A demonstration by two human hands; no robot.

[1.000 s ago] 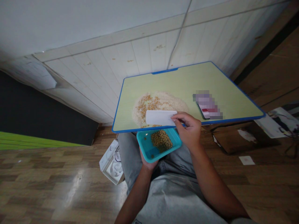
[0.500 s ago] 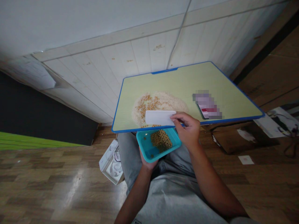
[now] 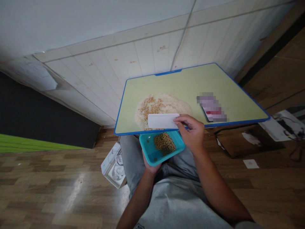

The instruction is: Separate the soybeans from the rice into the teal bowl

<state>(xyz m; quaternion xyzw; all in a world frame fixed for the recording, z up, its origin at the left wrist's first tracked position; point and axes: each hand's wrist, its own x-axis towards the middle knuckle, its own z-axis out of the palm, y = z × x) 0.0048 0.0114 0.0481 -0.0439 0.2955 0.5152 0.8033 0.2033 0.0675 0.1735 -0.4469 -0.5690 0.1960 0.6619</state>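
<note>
My right hand [image 3: 192, 130] pinches the right end of a flat white card [image 3: 163, 121] just over the near edge of a low table [image 3: 190, 79]. Beyond the card, yellow-brown beans [image 3: 150, 106] lie mixed into a spread of pale grains [image 3: 175, 103] that look like rice. A few beans show between the card and the table's blue rim. Below that edge, my left hand [image 3: 149, 166] holds a turquoise plastic tray [image 3: 149, 156] from underneath, its fingers mostly hidden. Inside the tray is a heap of beans [image 3: 165, 143], with a few apart from it.
A phone [image 3: 212, 108], partly pixelated, lies on the table's right side. On the wooden floor, an open white box [image 3: 114, 167] stands left of my legs. To the right are a cardboard box [image 3: 247, 140] and a white paper square [image 3: 251, 163]. A white panelled wall [image 3: 143, 51] stands behind the table.
The white card has shifted very slightly toward me at the table's near edge. The tray and my left hand look nearly unmoved.
</note>
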